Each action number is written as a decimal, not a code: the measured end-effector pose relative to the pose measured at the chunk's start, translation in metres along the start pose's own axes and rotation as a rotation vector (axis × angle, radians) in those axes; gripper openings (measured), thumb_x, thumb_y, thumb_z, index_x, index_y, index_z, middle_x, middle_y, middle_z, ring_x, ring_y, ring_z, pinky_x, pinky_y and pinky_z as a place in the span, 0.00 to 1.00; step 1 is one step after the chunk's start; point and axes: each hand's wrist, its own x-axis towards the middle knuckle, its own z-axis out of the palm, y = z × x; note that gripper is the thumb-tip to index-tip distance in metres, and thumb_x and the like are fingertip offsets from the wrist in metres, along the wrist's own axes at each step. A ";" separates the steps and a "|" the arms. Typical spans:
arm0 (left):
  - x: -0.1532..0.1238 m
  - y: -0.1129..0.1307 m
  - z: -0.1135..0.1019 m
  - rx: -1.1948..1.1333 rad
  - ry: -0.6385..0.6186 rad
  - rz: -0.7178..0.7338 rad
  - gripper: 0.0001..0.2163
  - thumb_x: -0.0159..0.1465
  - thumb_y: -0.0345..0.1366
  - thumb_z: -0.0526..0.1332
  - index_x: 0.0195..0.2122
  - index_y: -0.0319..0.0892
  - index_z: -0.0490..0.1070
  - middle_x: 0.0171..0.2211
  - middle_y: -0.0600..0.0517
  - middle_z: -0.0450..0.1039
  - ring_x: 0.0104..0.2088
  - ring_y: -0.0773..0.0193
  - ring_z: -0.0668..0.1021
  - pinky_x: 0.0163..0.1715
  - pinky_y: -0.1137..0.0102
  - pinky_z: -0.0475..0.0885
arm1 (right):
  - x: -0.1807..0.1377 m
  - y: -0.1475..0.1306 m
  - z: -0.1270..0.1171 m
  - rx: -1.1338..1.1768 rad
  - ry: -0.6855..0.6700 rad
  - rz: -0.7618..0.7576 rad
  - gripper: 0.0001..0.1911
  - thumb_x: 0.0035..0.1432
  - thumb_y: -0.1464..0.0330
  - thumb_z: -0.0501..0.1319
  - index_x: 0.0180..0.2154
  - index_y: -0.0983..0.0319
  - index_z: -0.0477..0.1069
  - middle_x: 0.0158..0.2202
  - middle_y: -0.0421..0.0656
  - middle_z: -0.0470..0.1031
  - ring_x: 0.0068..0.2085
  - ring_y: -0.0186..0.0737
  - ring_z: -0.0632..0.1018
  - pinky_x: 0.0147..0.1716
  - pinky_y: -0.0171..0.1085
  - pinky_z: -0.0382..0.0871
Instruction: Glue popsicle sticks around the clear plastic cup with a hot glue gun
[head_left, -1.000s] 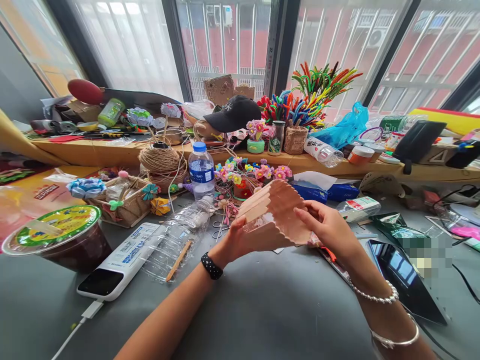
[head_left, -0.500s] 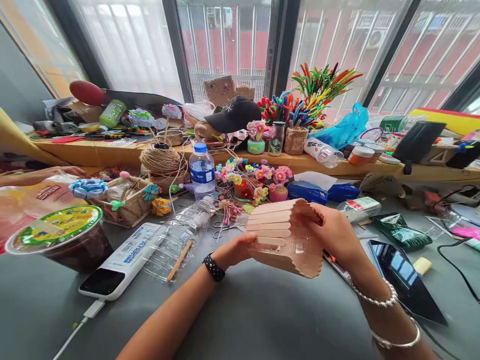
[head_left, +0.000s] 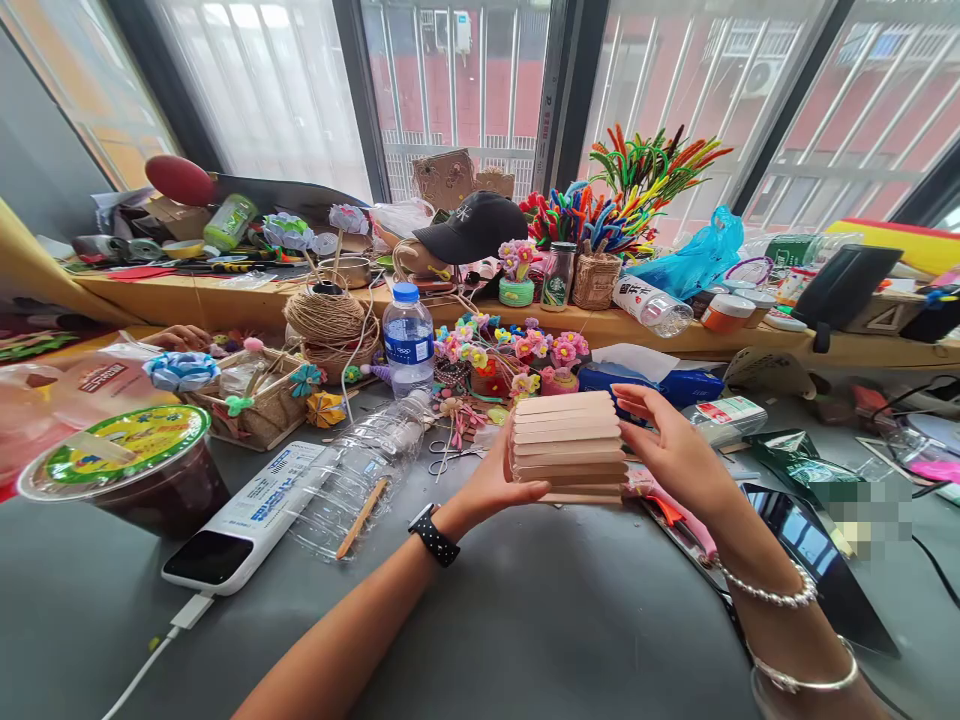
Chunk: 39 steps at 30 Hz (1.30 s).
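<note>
In my left hand (head_left: pixel 502 475) is a cup-like holder (head_left: pixel 568 440) covered with wooden craft sticks laid side by side. The hand grips its left end, with the thumb along the lower side. The scalloped stick ends face right, and the holder's inside is turned out of sight. My right hand (head_left: pixel 667 440) is beside that right end, its fingers stretched out and the fingertips at or very near the stick ends; contact is hard to make out. Beneath the right hand lies a tool with pink and orange handles (head_left: pixel 686 515), partly covered.
A clear plastic bottle (head_left: pixel 360 470) lies to the left with one loose craft stick (head_left: pixel 362 518) on it. A lidded drink cup (head_left: pixel 124 465), a charging phone (head_left: pixel 210 560), scissors (head_left: pixel 442 460) and a tablet (head_left: pixel 810 560) lie around. Another person's hand (head_left: pixel 180 337) shows at far left.
The stick-covered holder has turned, so its open inside no longer shows and its stick-covered side faces me. My right hand has let go of the rim and its fingers have straightened.
</note>
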 end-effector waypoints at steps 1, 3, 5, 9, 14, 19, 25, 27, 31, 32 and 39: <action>0.000 -0.002 0.000 0.032 0.045 0.030 0.43 0.47 0.43 0.65 0.60 0.43 0.42 0.59 0.44 0.49 0.57 0.49 0.55 0.56 0.60 0.51 | 0.001 0.002 0.001 0.033 0.024 0.002 0.21 0.52 0.60 0.54 0.47 0.59 0.62 0.50 0.48 0.66 0.52 0.45 0.66 0.48 0.44 0.64; 0.001 -0.005 0.000 0.096 0.131 0.062 0.44 0.47 0.40 0.66 0.60 0.43 0.40 0.60 0.44 0.46 0.58 0.50 0.55 0.56 0.60 0.49 | 0.001 0.004 0.002 0.111 -0.011 0.009 0.20 0.53 0.57 0.52 0.46 0.59 0.64 0.49 0.46 0.67 0.50 0.44 0.68 0.48 0.44 0.64; 0.000 -0.007 -0.001 0.137 0.199 0.060 0.45 0.46 0.38 0.66 0.60 0.44 0.38 0.60 0.44 0.45 0.58 0.50 0.55 0.56 0.60 0.50 | 0.001 0.002 0.003 0.194 -0.109 0.021 0.19 0.54 0.55 0.50 0.43 0.58 0.67 0.45 0.44 0.71 0.47 0.44 0.71 0.45 0.42 0.67; -0.002 -0.008 0.002 0.135 0.254 0.055 0.46 0.45 0.33 0.68 0.60 0.48 0.38 0.60 0.45 0.44 0.58 0.50 0.55 0.54 0.60 0.55 | -0.001 -0.007 0.006 0.215 -0.210 0.025 0.21 0.53 0.53 0.51 0.40 0.59 0.70 0.35 0.41 0.74 0.40 0.44 0.73 0.38 0.40 0.70; -0.002 -0.003 0.006 -0.184 0.236 -0.066 0.40 0.44 0.36 0.68 0.57 0.44 0.49 0.57 0.44 0.54 0.56 0.48 0.58 0.53 0.58 0.56 | -0.004 -0.012 0.007 0.209 -0.140 -0.014 0.19 0.53 0.54 0.52 0.35 0.60 0.71 0.35 0.41 0.74 0.39 0.42 0.73 0.39 0.39 0.68; -0.001 0.001 0.005 -0.899 0.087 -0.288 0.35 0.52 0.55 0.54 0.56 0.37 0.53 0.51 0.39 0.64 0.50 0.47 0.67 0.50 0.57 0.59 | -0.008 -0.018 0.004 0.347 0.055 -0.123 0.20 0.57 0.54 0.47 0.37 0.59 0.70 0.42 0.43 0.72 0.46 0.41 0.71 0.45 0.40 0.66; 0.000 0.003 0.001 -1.162 -0.103 -0.344 0.41 0.50 0.61 0.50 0.55 0.30 0.55 0.49 0.36 0.64 0.50 0.48 0.68 0.49 0.63 0.59 | -0.006 -0.018 0.013 0.164 0.014 -0.187 0.20 0.53 0.57 0.55 0.47 0.56 0.65 0.53 0.42 0.64 0.53 0.43 0.64 0.47 0.41 0.65; 0.000 0.002 0.001 -1.191 -0.110 -0.343 0.41 0.50 0.61 0.49 0.55 0.30 0.55 0.50 0.37 0.64 0.51 0.49 0.67 0.50 0.63 0.58 | -0.005 -0.015 0.019 0.130 -0.040 -0.202 0.24 0.52 0.58 0.55 0.51 0.55 0.61 0.54 0.43 0.61 0.54 0.43 0.64 0.47 0.42 0.65; 0.000 0.001 0.002 -1.220 -0.091 -0.322 0.40 0.51 0.61 0.48 0.54 0.32 0.56 0.50 0.40 0.64 0.51 0.52 0.66 0.52 0.64 0.55 | -0.005 -0.012 0.026 0.099 -0.116 -0.203 0.29 0.52 0.58 0.56 0.55 0.56 0.55 0.56 0.44 0.59 0.54 0.44 0.63 0.47 0.43 0.65; 0.000 0.000 0.001 -1.216 -0.090 -0.323 0.40 0.51 0.62 0.48 0.54 0.32 0.56 0.50 0.40 0.64 0.51 0.52 0.66 0.52 0.64 0.55 | -0.005 -0.012 0.026 0.098 -0.122 -0.203 0.30 0.52 0.57 0.56 0.55 0.56 0.54 0.55 0.44 0.60 0.54 0.44 0.63 0.48 0.43 0.65; -0.002 -0.001 -0.001 -1.079 -0.142 -0.407 0.45 0.46 0.65 0.48 0.56 0.32 0.51 0.49 0.38 0.64 0.48 0.51 0.68 0.47 0.64 0.59 | -0.005 -0.012 0.024 0.118 -0.111 -0.174 0.30 0.51 0.57 0.56 0.55 0.56 0.55 0.55 0.46 0.59 0.54 0.46 0.63 0.47 0.45 0.65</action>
